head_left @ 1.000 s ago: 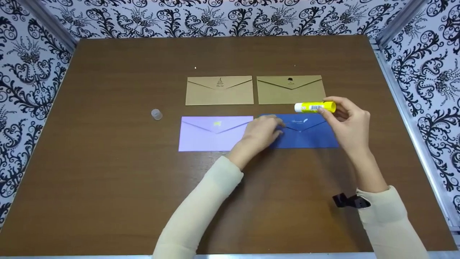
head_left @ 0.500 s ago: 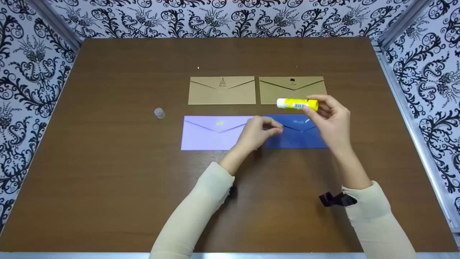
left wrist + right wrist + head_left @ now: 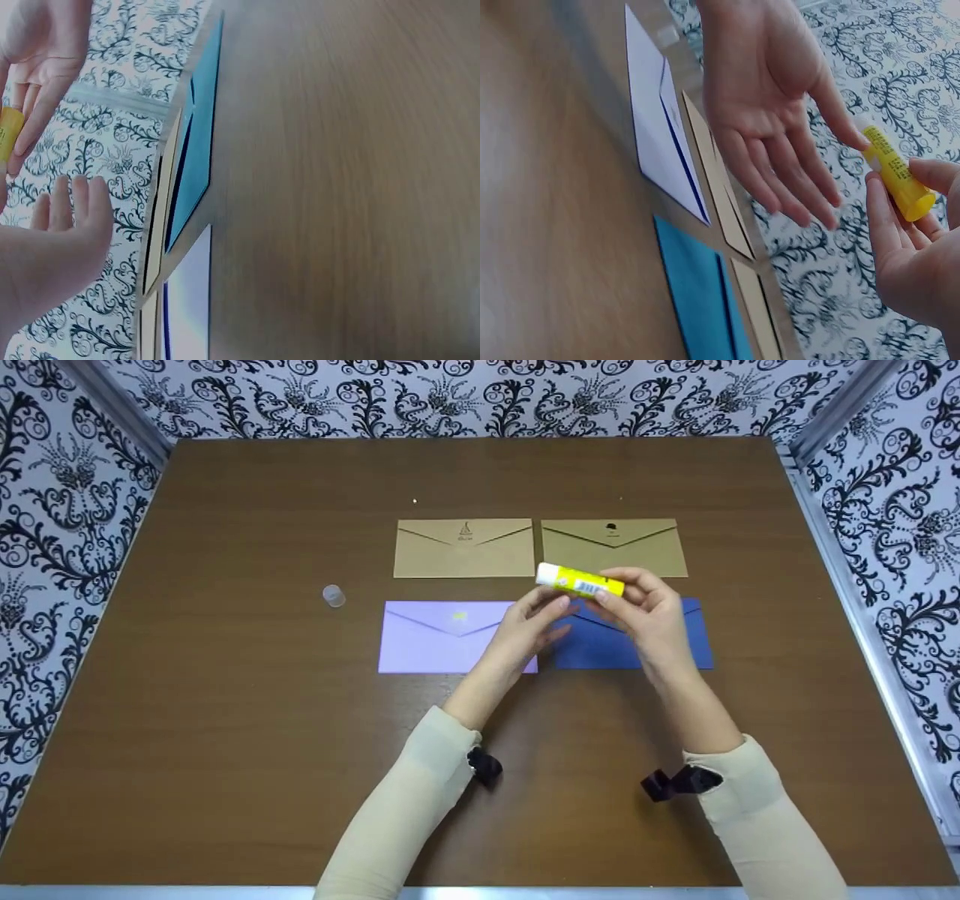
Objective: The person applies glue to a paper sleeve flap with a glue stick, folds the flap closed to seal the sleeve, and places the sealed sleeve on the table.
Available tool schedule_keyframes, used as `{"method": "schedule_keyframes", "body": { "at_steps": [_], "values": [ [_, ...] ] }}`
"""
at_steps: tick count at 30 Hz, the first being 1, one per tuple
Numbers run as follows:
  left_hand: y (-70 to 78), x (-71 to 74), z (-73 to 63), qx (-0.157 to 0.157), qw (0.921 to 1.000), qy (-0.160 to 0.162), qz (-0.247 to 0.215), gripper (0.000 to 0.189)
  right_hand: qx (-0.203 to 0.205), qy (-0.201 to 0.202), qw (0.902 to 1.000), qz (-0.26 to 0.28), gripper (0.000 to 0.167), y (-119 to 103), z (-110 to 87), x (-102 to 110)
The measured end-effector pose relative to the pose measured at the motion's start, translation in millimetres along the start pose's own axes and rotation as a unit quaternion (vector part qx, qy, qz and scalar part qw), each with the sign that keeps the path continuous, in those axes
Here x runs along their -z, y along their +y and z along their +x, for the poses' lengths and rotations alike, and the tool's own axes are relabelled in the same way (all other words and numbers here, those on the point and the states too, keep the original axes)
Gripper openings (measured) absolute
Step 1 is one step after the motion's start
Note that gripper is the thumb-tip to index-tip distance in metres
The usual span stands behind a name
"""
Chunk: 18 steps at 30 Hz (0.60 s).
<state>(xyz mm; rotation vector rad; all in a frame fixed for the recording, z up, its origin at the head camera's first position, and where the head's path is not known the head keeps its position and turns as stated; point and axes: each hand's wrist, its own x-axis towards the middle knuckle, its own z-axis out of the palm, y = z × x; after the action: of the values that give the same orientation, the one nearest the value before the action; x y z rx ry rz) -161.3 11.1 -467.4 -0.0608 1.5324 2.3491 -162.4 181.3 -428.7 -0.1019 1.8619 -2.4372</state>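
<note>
In the head view my right hand (image 3: pixel 652 622) pinches the yellow end of a glue stick (image 3: pixel 585 582) between thumb and fingers, above the blue envelope (image 3: pixel 637 649). The stick lies nearly level, its white end pointing left. My left hand (image 3: pixel 517 637) is right at that white end, over the inner edge of the purple envelope (image 3: pixel 442 652). In the right wrist view the left thumb (image 3: pixel 847 131) reaches the glue stick (image 3: pixel 896 172) near its white end, while the other left fingers extend loosely. The blue envelope is partly hidden behind the right hand.
Two tan envelopes lie behind, one on the left (image 3: pixel 461 561) and one on the right (image 3: pixel 611 559). A small translucent cap (image 3: pixel 334 596) lies left of the purple envelope on the brown table (image 3: pixel 225 735). Patterned panels (image 3: pixel 480 397) border the table's back and sides.
My right hand has carried the glue stick leftward, and its white end now tilts slightly up. My left hand has lifted off the blue envelope's left edge and moved left to the stick's white end.
</note>
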Motion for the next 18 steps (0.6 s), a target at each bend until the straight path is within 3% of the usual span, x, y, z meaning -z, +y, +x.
{"method": "schedule_keyframes", "body": {
  "at_steps": [4, 10, 18],
  "values": [
    [0.5, 3.0, -0.9, -0.008, 0.9978, -0.014, -0.064, 0.050, -0.054, -0.010, 0.9974, 0.045, 0.021, 4.0, -1.8, -6.3],
    [0.6, 8.5, -3.7, -0.074, 0.9893, -0.058, -0.111, 0.047, -0.106, -0.034, 0.9902, 0.085, 0.018, 9.3, -2.7, -9.8],
    [1.5, 14.8, -6.0, -0.120, 0.9851, -0.043, -0.115, 0.039, -0.165, -0.105, 0.9776, 0.078, 0.020, 16.9, -2.9, -2.4]
  ]
}}
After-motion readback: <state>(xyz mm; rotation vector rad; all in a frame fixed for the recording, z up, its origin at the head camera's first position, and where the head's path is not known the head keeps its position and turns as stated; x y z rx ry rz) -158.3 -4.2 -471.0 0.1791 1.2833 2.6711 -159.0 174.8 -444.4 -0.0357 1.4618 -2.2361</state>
